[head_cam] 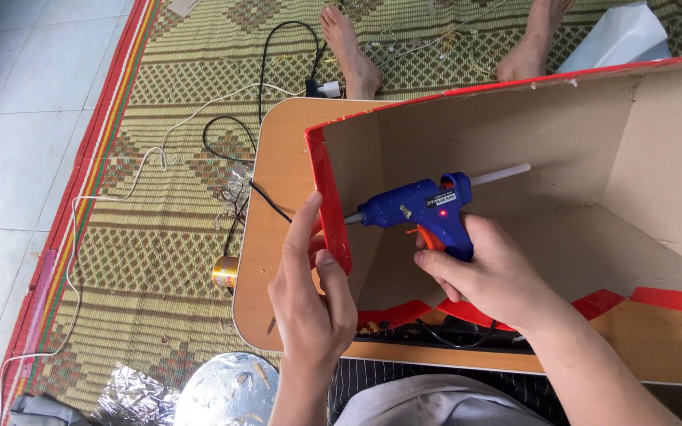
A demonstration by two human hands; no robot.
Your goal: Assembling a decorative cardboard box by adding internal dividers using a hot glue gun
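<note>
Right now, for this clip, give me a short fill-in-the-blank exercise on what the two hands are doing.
1. The right hand holds a ____ glue gun.
2. The left hand pinches the box wall at its ____ edge.
3. The box stands on a small ____ table.
4. The gun's nozzle points toward the person's ____.

Missing words: blue; red; wooden; left

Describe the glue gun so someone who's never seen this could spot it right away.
Find the big cardboard box with red-taped edges lying open on the low wooden table. Inside its opening, the right hand holds the glue gun. It is the only blue thing there, with an orange trigger and a white stick poking out the back.
</note>
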